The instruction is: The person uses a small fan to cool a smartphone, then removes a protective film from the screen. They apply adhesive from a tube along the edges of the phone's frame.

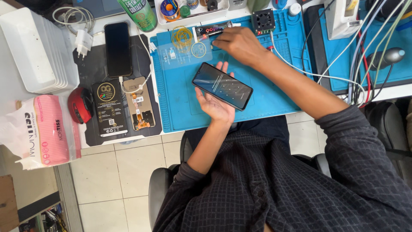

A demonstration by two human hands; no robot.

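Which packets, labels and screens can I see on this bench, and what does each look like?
Phone: resting on the left hand, dark lit screen with a dot grid.
Second phone: upper left, flat, black, screen off.
Tissue packet: far left, pink in clear wrap.
Black box: flat, round gold emblem.
Spray can: top, green label.
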